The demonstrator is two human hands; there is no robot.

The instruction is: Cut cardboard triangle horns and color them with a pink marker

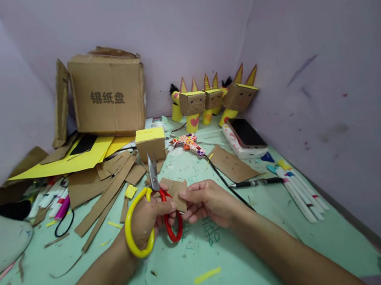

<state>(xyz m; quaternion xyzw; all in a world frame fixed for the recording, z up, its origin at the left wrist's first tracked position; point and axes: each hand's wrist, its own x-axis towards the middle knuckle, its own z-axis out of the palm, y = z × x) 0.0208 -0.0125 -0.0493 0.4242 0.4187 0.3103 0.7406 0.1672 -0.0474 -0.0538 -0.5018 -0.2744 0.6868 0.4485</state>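
My left hand (146, 217) is closed, with a pair of scissors (154, 177) in it. The yellow handle loop hangs around the hand, the red loop sits at the fingers, and the blades point up and away. A small piece of brown cardboard (176, 188) lies between both hands, and my left thumb reaches its left edge. On the right edge, my right hand (210, 202) pinches the same cardboard between thumb and fingers. Just beyond the blades stands a small cardboard box (151, 148) with a yellow top.
Cardboard strips (112, 193) and yellow sheets (67, 162) lie left, before a large cardboard box (109, 95). A patterned glue gun (188, 144) trails a black cable. Cardboard figures (193, 103) stand behind. A phone (246, 132), a pen (256, 183) and white markers (298, 197) lie right.
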